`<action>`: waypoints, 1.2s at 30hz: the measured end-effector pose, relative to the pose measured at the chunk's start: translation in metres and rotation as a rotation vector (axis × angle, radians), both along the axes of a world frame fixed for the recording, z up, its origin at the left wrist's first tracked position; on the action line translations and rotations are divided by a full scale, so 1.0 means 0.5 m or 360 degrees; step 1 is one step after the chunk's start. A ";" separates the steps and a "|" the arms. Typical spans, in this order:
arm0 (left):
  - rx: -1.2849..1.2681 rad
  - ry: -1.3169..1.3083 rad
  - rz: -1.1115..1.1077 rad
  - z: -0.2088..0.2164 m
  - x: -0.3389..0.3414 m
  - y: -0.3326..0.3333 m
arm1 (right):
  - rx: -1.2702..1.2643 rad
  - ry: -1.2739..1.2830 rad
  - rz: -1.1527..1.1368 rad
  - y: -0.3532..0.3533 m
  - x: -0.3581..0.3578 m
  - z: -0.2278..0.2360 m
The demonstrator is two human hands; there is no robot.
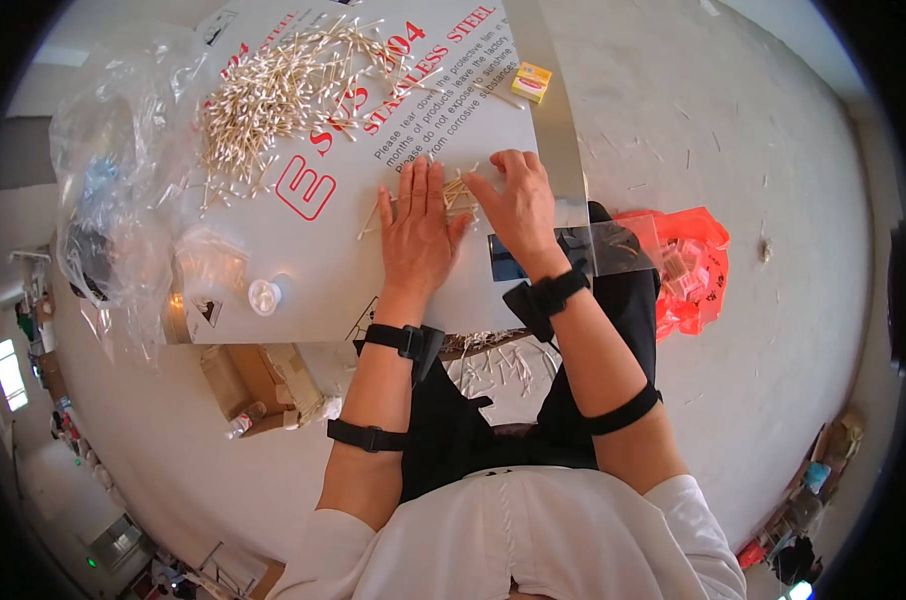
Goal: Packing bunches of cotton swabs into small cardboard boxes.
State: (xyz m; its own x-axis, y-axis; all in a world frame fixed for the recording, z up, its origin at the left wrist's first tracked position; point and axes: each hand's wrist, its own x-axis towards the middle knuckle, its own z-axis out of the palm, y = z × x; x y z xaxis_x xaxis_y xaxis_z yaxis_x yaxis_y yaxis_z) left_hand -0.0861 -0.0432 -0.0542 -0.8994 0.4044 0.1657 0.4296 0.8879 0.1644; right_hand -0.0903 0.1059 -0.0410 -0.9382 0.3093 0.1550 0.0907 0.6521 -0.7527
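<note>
My left hand [415,240] lies flat on the table, fingers stretched out, over part of a small bunch of cotton swabs [459,190]. Some swab sticks show past the edges of that hand. At the right end of the bunch is my right hand [523,210], its thumb reaching toward the swabs. Its other fingers are bent and apart from the thumb, with nothing visible between them. Farther off to the left, a large heap of loose cotton swabs [263,105] spreads over the printed film on the table [323,270].
A yellow box [531,83] stands at the far right of the table. On the left are a small white round container [264,297] and a clear plastic bag [123,150]. A red bag [711,235] with small packs lies right; a cardboard box [228,375] sits below the table.
</note>
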 end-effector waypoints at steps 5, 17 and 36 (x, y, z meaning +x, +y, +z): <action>0.0063 -0.0040 0.0030 -0.010 0.008 0.001 | 0.0363 -0.0215 0.0161 -0.033 -0.030 0.004; 0.0165 -0.0047 0.0055 0.003 0.016 -0.001 | 0.0555 0.0153 0.0829 0.021 -0.088 -0.011; 0.0136 -0.0089 -0.0070 0.002 0.023 -0.002 | 0.0874 0.0154 0.1066 0.092 -0.023 0.006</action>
State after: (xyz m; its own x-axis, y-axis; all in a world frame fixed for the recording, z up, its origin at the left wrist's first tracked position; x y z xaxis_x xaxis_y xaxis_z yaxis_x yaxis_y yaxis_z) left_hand -0.0746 -0.0443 -0.0531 -0.8900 0.4303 0.1511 0.4558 0.8502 0.2636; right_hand -0.1020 0.1519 -0.0381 -0.8710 -0.4447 0.2089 -0.4899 0.8182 -0.3009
